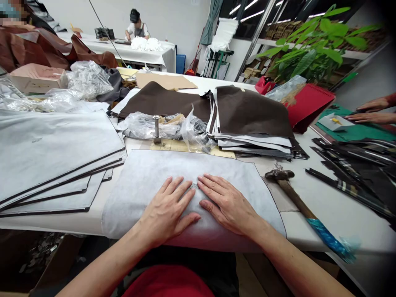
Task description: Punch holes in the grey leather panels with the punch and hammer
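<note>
A pale grey-white sheet [161,165] lies at the table's front edge, its near side hanging slightly over. Both hands rest flat on it, palms down. My left hand [170,208] has its fingers spread, the thumb pointing right. My right hand [227,202] lies beside it, fingers stretched toward the upper left. Between the fingertips a small speckled grey patch [194,186] shows on the sheet. The two hands are close together but apart. Neither one grips anything.
A hammer [297,198] with blue-wrapped handle lies right. Layered pale sheets [55,152] are at left. Behind stand a metal post tool [156,130], plastic bags [136,126] and dark folded material [250,109]. Another person's hands [371,111] work at far right; a person [136,29] sits behind.
</note>
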A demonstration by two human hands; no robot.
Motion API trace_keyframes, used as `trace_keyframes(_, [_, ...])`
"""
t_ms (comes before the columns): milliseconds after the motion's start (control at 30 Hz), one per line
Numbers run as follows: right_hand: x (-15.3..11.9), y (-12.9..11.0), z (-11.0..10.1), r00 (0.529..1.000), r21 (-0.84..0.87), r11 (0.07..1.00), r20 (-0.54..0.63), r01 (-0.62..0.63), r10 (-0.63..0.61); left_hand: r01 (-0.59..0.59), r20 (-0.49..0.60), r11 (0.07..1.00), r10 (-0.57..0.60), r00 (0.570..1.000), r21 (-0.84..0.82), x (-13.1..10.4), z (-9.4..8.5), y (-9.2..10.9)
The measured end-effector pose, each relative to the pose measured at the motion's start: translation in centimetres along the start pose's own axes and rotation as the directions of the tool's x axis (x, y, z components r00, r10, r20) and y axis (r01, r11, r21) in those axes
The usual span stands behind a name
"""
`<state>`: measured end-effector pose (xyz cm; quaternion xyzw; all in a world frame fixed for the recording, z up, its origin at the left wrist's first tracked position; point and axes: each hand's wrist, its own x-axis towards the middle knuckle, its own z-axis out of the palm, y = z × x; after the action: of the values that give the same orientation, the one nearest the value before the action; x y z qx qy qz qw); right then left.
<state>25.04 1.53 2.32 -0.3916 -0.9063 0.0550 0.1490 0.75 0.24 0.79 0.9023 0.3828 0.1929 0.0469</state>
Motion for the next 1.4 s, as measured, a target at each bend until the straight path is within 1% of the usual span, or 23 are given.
trace_keyframes(67, [1.6,1.1,-1.3,0.999,0.100,0.995,-0.017,-0.028,0.030,0.011,0.003,1.000,-0.011,1.000,-0.011,0.1,-0.1,0.1])
trace_keyframes(100, [3.0,1.9,-2.0,0.997,0.142,0.989,-0.057,-0.044,0.052,0.017,0.005,1.000,-0.017,1.000,-0.018,0.1,-0.1,0.1])
trace_keyframes(133, [4.7,2.9,-2.8,0.991,0.162,0.985,-0.108,-0.065,0.083,0.024,0.006,0.999,-0.024,1.000,-0.026,0.2,-0.2,0.1])
trace_keyframes(167, [6.7,4.0,-3.5,0.981,0.153,0.982,-0.141,-0.111,0.133,0.030,0.004,0.999,-0.030,1.000,-0.033,0.2,-0.1,0.2])
trace_keyframes(200, [8.9,5.2,-4.1,0.969,0.118,0.976,-0.144,-0.184,0.200,0.039,-0.003,0.999,-0.039,0.999,-0.038,0.2,-0.1,0.2])
trace_keyframes(233, [11.2,6.4,-4.5,0.955,0.065,0.961,-0.115,-0.268,0.274,0.047,-0.010,0.998,-0.047,0.999,-0.041,0.3,-0.1,0.2])
trace_keyframes(267, [13.5,7.5,-4.7,0.931,0.005,0.932,-0.054,-0.362,0.361,0.053,-0.021,0.998,-0.054,0.998,-0.042,0.3,0.0,0.2])
trace_keyframes(333, [17.3,9.4,-4.5,0.857,-0.092,0.858,0.065,-0.505,0.512,0.052,-0.047,0.998,-0.054,0.997,-0.037,0.3,0.1,0.2])
trace_keyframes(367, [18.8,10.1,-4.2,0.824,-0.117,0.829,0.100,-0.547,0.558,0.044,-0.062,0.999,-0.046,0.997,-0.031,0.3,0.1,0.1])
trace_keyframes(433, [20.7,11.1,-3.3,0.777,-0.131,0.788,0.135,-0.601,0.615,0.015,-0.090,1.000,-0.016,0.996,-0.013,0.4,0.2,-0.1])
trace_keyframes(500, [21.3,11.7,-2.6,0.744,-0.111,0.759,0.150,-0.642,0.651,-0.012,-0.126,1.000,0.014,0.992,0.016,0.4,0.4,-0.3])
trace_keyframes(567, [21.0,12.1,-2.1,0.733,-0.053,0.746,0.150,-0.664,0.663,-0.029,-0.170,0.999,0.037,0.985,0.046,0.5,0.6,-0.5])
trace_keyframes(667, [19.9,12.6,-2.0,0.746,0.072,0.744,0.131,-0.664,0.653,-0.040,-0.202,0.998,0.050,0.978,0.056,0.4,1.1,-0.7])
trace_keyframes(800, [18.8,13.3,-2.0,0.768,0.271,0.731,0.053,-0.626,0.638,-0.016,-0.171,0.999,0.022,0.985,0.033,0.3,1.1,-0.6])
trace_keyframes(933, [17.6,13.1,-2.5,0.787,0.496,0.695,-0.038,-0.521,0.616,-0.007,-0.131,1.000,0.007,0.991,0.000,0.3,0.6,-0.4])
trace_keyframes(1000, [16.4,12.2,-3.0,0.803,0.597,0.662,-0.051,-0.453,0.594,0.000,-0.113,1.000,-0.002,0.994,-0.023,0.3,0.4,-0.3])
trace_keyframes(1067, [14.7,10.8,-3.4,0.826,0.681,0.622,-0.046,-0.386,0.562,0.020,-0.094,0.999,-0.024,0.995,-0.043,0.3,0.2,-0.1])
trace_keyframes(1167, [11.5,7.9,-3.5,0.866,0.764,0.560,-0.003,-0.321,0.500,0.045,-0.062,0.997,-0.048,0.997,-0.060,0.2,0.0,0.1])
trace_keyframes(1233, [9.4,5.8,-3.0,0.900,0.791,0.545,0.016,-0.278,0.435,0.045,-0.047,0.997,-0.048,0.998,-0.061,0.2,0.0,0.3])
trace_keyframes(1267, [8.4,4.8,-2.6,0.918,0.783,0.569,0.006,-0.252,0.397,0.040,-0.045,0.997,-0.043,0.998,-0.058,0.2,0.0,0.3])
trace_keyframes(1300, [7.5,3.8,-2.1,0.932,0.749,0.624,-0.022,-0.224,0.361,0.036,-0.046,0.998,-0.038,0.998,-0.054,0.2,-0.1,0.3])
trace_keyframes(1333, [6.7,3.0,-1.7,0.944,0.680,0.707,-0.065,-0.194,0.322,0.030,-0.049,0.998,-0.033,0.998,-0.050,0.2,-0.1,0.3])
trace_keyframes(1400, [5.2,1.6,-0.8,0.961,0.449,0.882,-0.146,-0.147,0.235,0.019,-0.059,0.999,-0.022,0.998,-0.048,0.2,-0.1,0.2])
